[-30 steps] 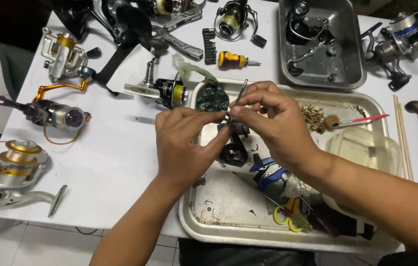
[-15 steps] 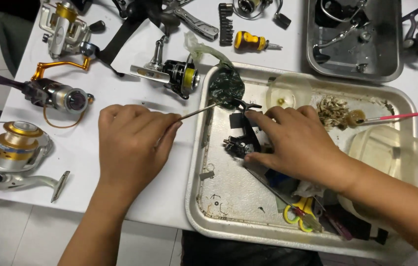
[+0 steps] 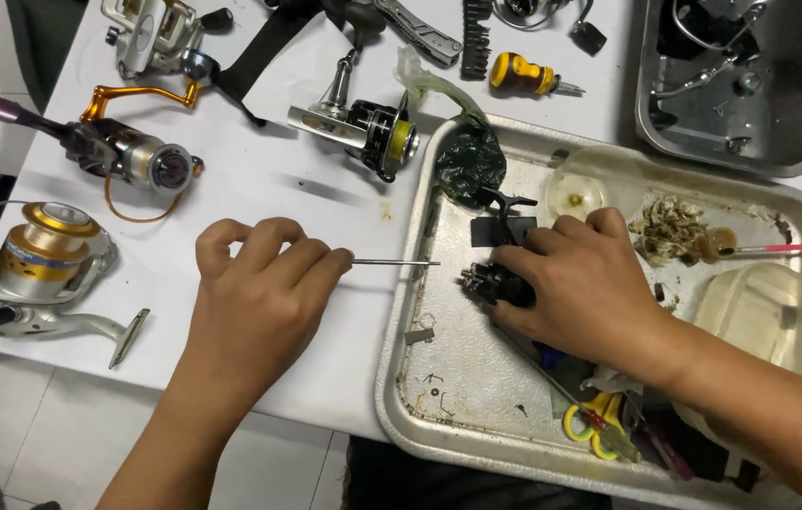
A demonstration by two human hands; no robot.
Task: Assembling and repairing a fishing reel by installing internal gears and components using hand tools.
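Two bare hands over a shallow dented metal tray point(image 3: 438, 416), one with a pin, one on a reel part.

The left hand point(image 3: 259, 302) is curled over the white desk point(image 3: 259, 179), its grip pinched narrow on a thin straight metal rod point(image 3: 396, 263) whose tip reaches over the tray's left rim. The right hand point(image 3: 590, 283) lies inside the tray, its grip closed around a small black fishing-reel body point(image 3: 490, 281). A gold-spooled silver spinning reel point(image 3: 37, 260) sits at the desk's left edge, and yellow-handled scissors point(image 3: 599, 425) lie in the tray near the right wrist.
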